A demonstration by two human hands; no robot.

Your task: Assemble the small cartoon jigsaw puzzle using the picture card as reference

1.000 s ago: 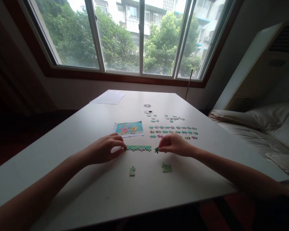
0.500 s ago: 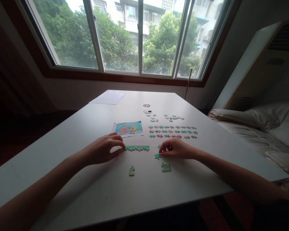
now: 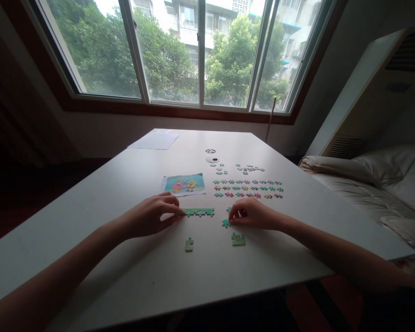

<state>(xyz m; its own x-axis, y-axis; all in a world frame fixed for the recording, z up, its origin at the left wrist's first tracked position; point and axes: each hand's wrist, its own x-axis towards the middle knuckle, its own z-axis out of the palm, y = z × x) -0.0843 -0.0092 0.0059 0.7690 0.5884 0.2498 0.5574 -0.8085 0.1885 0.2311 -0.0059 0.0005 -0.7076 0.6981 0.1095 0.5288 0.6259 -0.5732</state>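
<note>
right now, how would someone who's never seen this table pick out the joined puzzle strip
Find the white table by the window, then the left hand there. The puzzle strip runs rightward from that hand, on the near side of the colourful picture sheet. Unlike the green pieces nearer the table's front edge, it is one long, narrow row.

We're in what looks like a home: padded cream leather-look sofa (image 3: 363,184), tall off-white vented unit (image 3: 361,92), wide brown-framed window (image 3: 201,60)!
</note>
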